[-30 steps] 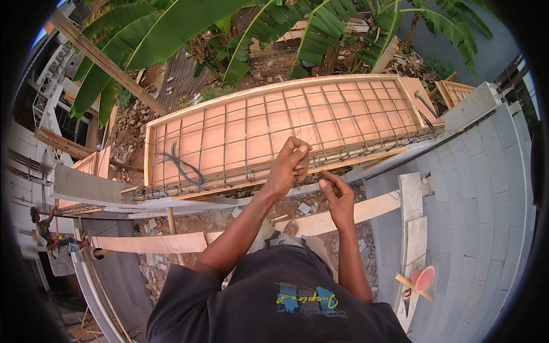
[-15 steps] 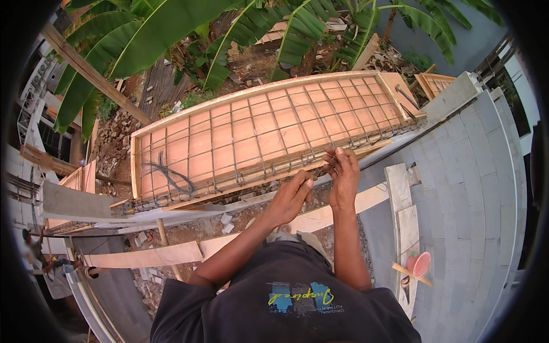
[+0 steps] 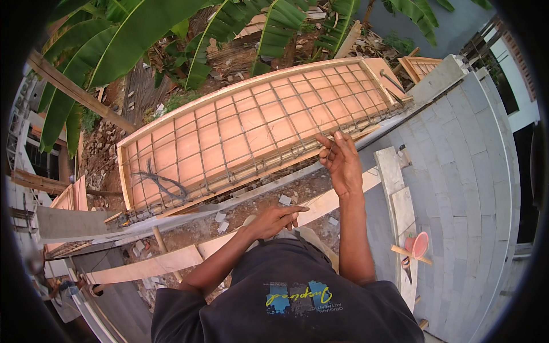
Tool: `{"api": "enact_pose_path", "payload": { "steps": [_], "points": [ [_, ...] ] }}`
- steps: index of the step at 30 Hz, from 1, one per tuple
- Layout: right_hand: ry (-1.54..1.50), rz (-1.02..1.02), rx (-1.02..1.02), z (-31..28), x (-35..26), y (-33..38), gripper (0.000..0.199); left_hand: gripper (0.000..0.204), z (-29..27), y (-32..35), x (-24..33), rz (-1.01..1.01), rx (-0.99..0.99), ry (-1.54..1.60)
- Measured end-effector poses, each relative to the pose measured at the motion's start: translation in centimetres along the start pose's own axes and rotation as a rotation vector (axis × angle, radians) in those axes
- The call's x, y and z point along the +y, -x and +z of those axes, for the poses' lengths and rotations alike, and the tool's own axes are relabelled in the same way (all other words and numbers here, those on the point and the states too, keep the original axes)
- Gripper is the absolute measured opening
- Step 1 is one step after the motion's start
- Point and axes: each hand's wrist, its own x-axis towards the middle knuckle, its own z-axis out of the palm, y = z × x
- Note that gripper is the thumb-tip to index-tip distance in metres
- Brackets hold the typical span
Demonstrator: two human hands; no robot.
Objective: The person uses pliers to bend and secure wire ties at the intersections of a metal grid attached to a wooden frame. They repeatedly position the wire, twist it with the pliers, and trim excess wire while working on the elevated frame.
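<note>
My right hand [image 3: 344, 166] is raised by the near edge of a steel rebar mesh [image 3: 247, 132], palm turned up. Its thumb and fingers are bent together; anything thin between them is too small to make out. Lower down, in front of my waist, is my left hand [image 3: 273, 222], its index finger stretched out to the right and nothing visible in it. The mesh lies in a long shallow wooden formwork box [image 3: 127, 177] with an orange-brown plywood bottom. A loose bundle of dark tie wire [image 3: 163, 184] rests on the mesh at the left end.
A hammer [image 3: 393, 81] lies at the box's far right end. Pale boards [image 3: 397, 188] and a pink bowl-like container [image 3: 419, 244] are right of me, on the grey block surface [image 3: 457, 171]. Banana leaves [image 3: 137, 46] overhang behind. A wooden pole [image 3: 86, 91] slants at left; another person [image 3: 63, 286] is lower left.
My hands have drawn apart: the left has dropped toward my waist, its index finger now extended, while the right stays up near the mesh edge. The view has shifted slightly.
</note>
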Motion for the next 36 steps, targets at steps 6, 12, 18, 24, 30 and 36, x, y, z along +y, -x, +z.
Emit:
{"api": "enact_pose_path", "payload": {
  "steps": [6,12,18,24,30,36],
  "points": [
    [-0.059,-0.034,0.028,1.5,2.2,0.5,0.019,0.043,0.0,0.8,-1.9,0.104,0.026,0.129],
    [0.084,-0.086,-0.018,2.7,4.6,3.4,0.017,0.048,-4.5,-2.7,3.3,0.164,0.444,0.862],
    [0.258,-0.138,-0.048,4.2,6.9,6.0,0.018,0.04,-7.1,-3.7,6.8,0.136,0.425,0.712],
    [0.372,-0.05,-0.088,3.5,6.4,7.6,0.023,0.033,-7.7,-2.5,5.1,0.195,0.315,0.585],
    [0.189,0.197,-0.274,0.8,6.6,8.2,0.022,0.025,-8.4,-1.9,3.3,0.179,0.038,0.708],
    [-0.073,0.412,-0.412,0.0,7.4,7.6,0.021,0.008,-6.2,-2.0,1.9,0.311,0.061,0.848]
  ]
}}
